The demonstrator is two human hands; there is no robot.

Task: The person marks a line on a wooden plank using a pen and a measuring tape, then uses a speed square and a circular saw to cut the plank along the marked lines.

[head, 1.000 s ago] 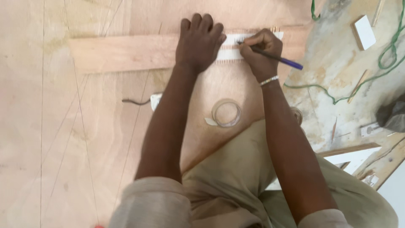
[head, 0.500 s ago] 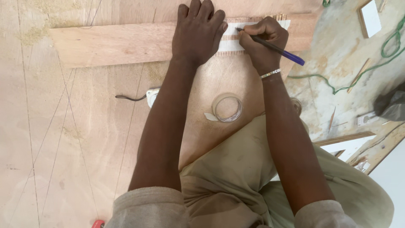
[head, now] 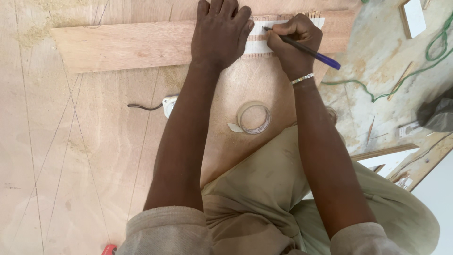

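Note:
A long pale wooden plank (head: 127, 45) lies across the plywood sheet at the top of the view. On its right end sits a white strip (head: 264, 35) with toothed edges. My left hand (head: 221, 30) lies flat, palm down, pressing on the strip and plank. Just right of it, my right hand (head: 293, 41) grips a blue pen (head: 306, 48), its tip touching the white strip. A bead bracelet circles my right wrist.
A roll of clear tape (head: 254, 117) lies on the plywood (head: 71, 141) between my forearms. A small white device with a dark cord (head: 166, 106) sits left of my left arm. Green cord (head: 401, 75), wood scraps and a white block (head: 414, 15) lie at right. Sawdust is scattered about.
The view has shifted, so the plank and both hands sit higher in the frame. My hands keep the same hold on the strip and the pen.

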